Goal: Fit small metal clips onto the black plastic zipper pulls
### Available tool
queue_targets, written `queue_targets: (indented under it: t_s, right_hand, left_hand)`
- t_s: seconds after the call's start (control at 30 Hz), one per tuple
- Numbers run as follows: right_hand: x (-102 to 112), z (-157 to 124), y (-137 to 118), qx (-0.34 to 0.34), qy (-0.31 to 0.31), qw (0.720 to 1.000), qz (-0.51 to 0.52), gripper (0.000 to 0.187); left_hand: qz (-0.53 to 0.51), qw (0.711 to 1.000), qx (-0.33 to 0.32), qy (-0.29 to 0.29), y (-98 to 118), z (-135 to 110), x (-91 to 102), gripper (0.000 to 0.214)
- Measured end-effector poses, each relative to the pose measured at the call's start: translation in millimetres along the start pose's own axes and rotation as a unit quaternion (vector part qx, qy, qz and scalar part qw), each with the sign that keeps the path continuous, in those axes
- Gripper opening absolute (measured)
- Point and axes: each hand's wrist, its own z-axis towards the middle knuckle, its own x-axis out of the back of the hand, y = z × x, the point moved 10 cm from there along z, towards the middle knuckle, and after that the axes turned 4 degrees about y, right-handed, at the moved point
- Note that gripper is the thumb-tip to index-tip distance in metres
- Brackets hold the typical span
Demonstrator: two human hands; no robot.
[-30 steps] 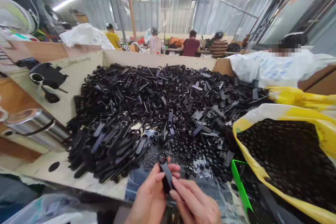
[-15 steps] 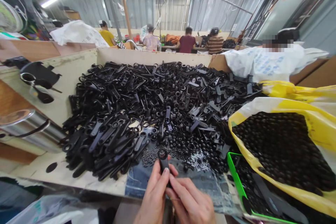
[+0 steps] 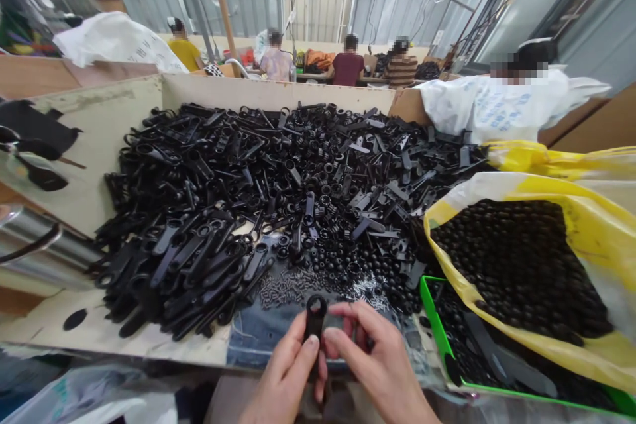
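My left hand (image 3: 283,374) grips a black plastic part (image 3: 315,324) between thumb and fingers, upright, with its ring end on top. My right hand (image 3: 375,358) is just to the right of that part, its curled fingers apart and nothing clearly held. Ahead of both hands lies a large heap of black plastic levers, rings and springs (image 3: 238,199). Close to the hands are loose black beads (image 3: 328,271) and small dark coils (image 3: 283,290), spread at the heap's near edge. A piece of denim cloth (image 3: 256,338) lies under my hands' side of the heap.
The heap sits in a pale wooden bin (image 3: 99,146). To the right, a yellow-and-white bag (image 3: 586,238) holds black beads, above a green tray (image 3: 440,324) of black parts. A steel pot (image 3: 40,252) stands left. A co-worker in white (image 3: 497,106) sits beyond the bin.
My right hand has moved off the part to the right, fingers now apart. The black part stands more upright in my left hand, showing its ring. The whole scene has shifted up and left in view.
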Motion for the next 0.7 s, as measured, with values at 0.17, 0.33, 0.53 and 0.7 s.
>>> queue_targets:
  t_s: [0.17,0.33,0.53,0.7]
  right_hand:
    - [-39,-13,18,-0.18,-0.152,0.937,0.26,0.038]
    - [-42,-21,25,-0.186,-0.127,0.933,0.28,0.042]
    - [-9,-8,33,-0.15,-0.014,0.967,0.205,0.049]
    - [-12,-16,27,-0.118,-0.013,0.973,0.196,0.048]
  left_hand:
    - [0.09,0.993,-0.047,-0.065,20,-18,-11.7,0.081]
    - [0.093,0.993,-0.059,-0.033,37,-26,-10.9,0.079]
    - [0.066,0.991,-0.098,0.061,51,-30,0.5,0.044]
    - [0.18,0.969,-0.17,0.013,66,-31,-17.4,0.021]
